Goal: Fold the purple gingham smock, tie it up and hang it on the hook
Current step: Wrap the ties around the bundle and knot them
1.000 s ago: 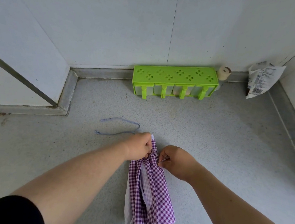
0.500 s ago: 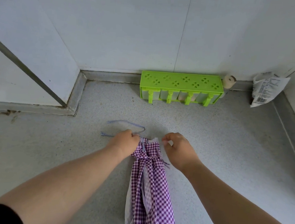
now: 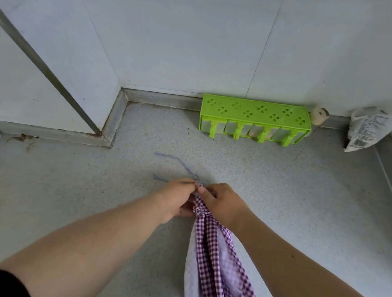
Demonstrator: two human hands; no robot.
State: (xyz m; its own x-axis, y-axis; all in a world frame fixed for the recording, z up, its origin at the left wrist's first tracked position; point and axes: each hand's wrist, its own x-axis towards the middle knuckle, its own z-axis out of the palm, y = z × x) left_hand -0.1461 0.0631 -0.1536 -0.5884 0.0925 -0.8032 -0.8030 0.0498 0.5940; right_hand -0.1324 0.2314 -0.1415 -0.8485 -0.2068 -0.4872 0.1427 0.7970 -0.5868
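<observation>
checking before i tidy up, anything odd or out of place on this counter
A rusty brown stain marks the counter edge at the left wall joint. A crumpled printed packet slumps in the far right corner. The smock is simply bunched in both hands.

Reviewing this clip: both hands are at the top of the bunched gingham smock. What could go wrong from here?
1. Both hands, left hand and right hand, pinch only the bunched top of the smock; the loose lower folds may fan open, undoing the fold.
2. The thin blue tie trails loose on the counter; it may slip free or snag before the knot is snug.
3. No hook shows in the head view, so hanging may need a blind reach.
</observation>
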